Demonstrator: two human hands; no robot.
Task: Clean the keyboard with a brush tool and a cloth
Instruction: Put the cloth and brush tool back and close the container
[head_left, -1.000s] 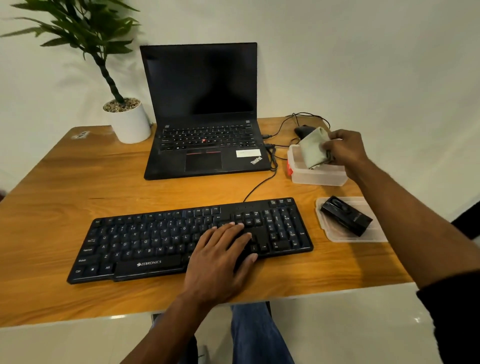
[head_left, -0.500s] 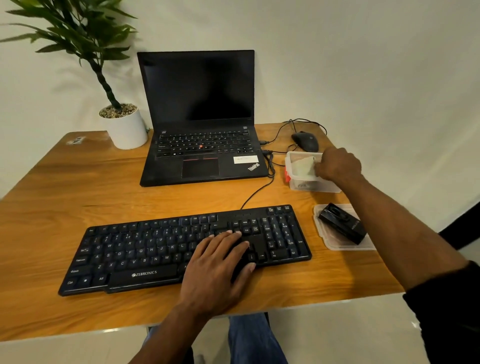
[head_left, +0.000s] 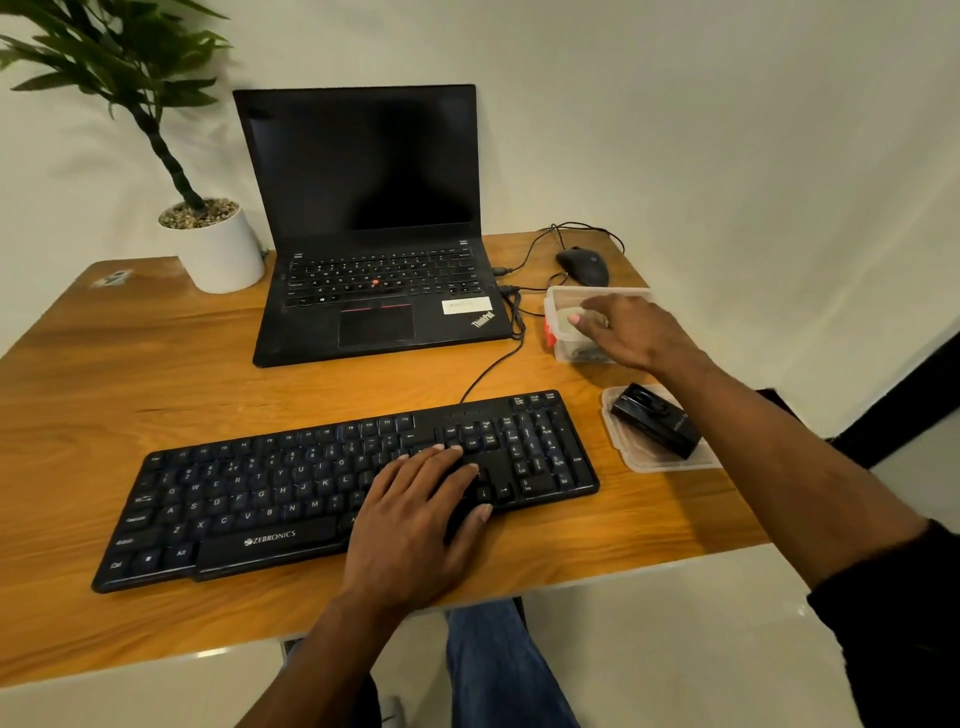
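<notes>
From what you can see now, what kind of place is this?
Probably a home or office desk for computer work: an open laptop, a separate keyboard and a wired mouse sit on a wooden table by a potted plant.

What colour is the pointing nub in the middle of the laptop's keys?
Red; the nub on the laptop shows in the head view.
</notes>
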